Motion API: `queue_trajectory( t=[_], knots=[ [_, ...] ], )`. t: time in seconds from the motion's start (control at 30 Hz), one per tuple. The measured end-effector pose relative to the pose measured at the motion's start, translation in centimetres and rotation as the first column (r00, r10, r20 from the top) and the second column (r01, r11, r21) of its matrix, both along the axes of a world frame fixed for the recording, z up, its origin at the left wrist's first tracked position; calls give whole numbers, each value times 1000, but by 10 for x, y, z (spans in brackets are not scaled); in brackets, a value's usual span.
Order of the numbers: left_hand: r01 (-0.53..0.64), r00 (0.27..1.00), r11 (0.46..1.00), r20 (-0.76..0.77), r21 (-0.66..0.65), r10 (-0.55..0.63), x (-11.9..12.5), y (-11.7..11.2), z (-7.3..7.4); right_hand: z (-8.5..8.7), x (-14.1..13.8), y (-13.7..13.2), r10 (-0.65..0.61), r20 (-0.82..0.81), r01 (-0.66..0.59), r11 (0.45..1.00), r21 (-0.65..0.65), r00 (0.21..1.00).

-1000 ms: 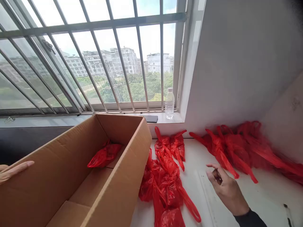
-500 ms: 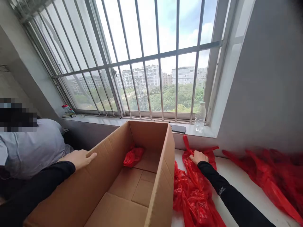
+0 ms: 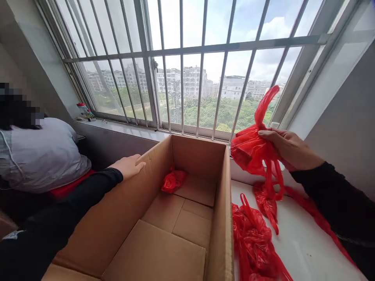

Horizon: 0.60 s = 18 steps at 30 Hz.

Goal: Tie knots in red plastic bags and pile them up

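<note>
My right hand (image 3: pixel 293 148) is closed on the gathered neck of a red plastic bag (image 3: pixel 249 150), lifted above the box's right wall. The bag bulges with something dark that I cannot make out, and its handles stick up and dangle. My left hand (image 3: pixel 129 167) grips the top edge of the left wall of a large open cardboard box (image 3: pixel 172 249). One red plastic bag (image 3: pixel 173 180) lies on the box floor near the far end. To the right of the box, more red bags (image 3: pixel 254 238) lie heaped on a white tabletop (image 3: pixel 307 249).
A barred window with a sill (image 3: pixel 131 130) runs behind the box. On the sill's left end stands a small red-capped container (image 3: pixel 83 110). A person in a pale top (image 3: pixel 49 156) sits at the left. The box walls rise above the tabletop.
My right hand has raised a red bag from the heap on the table to above the box's right wall. My left hand stays on the box edge. The view has shifted.
</note>
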<state>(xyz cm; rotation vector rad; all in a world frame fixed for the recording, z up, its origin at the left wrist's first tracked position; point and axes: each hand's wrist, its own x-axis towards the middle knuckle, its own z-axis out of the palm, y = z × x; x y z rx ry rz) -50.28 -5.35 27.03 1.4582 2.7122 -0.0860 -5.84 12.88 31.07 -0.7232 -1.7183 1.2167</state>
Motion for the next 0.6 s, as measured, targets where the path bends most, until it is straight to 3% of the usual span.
queue_trajectory(
  t=[0.1, 0.2, 0.27, 0.47, 0.6],
  knots=[
    [-8, 1000, 1000, -16, -4, 8, 1, -1, 0, 6, -53, -21, 166, 40, -161, 981, -105, 985],
    [-6, 1000, 1000, -15, 3, 6, 1, -1, -1, -8, -104, -26, 310, 234, -257, 938, -231, 922],
    [-4, 1000, 1000, -13, 8, 4, 1, -1, -1, -22, -134, -21, 352, 369, -258, 925, -280, 860],
    [5, 1000, 1000, -6, 10, -5, 2, -2, -1, -56, -203, -1, 269, 564, -173, 960, -219, 780],
    [6, 1000, 1000, -14, 7, -6, -1, -2, -2, -50, -211, 10, 175, 563, -150, 985, -90, 808]
  ],
)
